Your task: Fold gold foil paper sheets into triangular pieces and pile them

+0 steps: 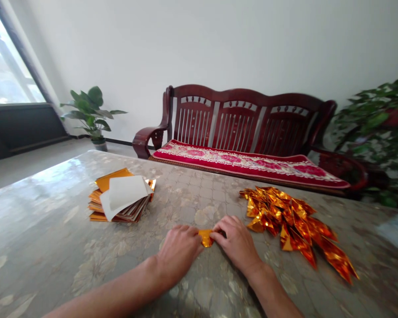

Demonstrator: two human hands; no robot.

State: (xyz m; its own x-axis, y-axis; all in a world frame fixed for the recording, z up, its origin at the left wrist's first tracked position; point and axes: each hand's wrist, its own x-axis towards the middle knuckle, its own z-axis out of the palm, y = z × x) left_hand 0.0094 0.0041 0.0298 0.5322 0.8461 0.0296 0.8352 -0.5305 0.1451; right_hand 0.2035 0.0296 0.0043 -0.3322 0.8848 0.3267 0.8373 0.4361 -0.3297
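Between my two hands, low over the patterned table, is a small piece of gold foil paper (206, 238). My left hand (181, 247) has its fingers closed on the foil's left end and covers that side. At the right end, my right hand (235, 240) pinches it between thumb and fingers. Left of my hands sits a stack of gold foil paper sheets (124, 196), some with the white side up. Over on the right lies a heap of folded, pointed gold foil pieces (288, 216).
The table (53, 238) has a glossy floral cover. Behind it stands a dark red wooden bench (239, 119) with a red floral seat cover (225, 161). A potted plant (94, 112) is at the far left, leafy greenery (378, 119) at the right. Something pale and translucent (396, 230) lies near the right edge.
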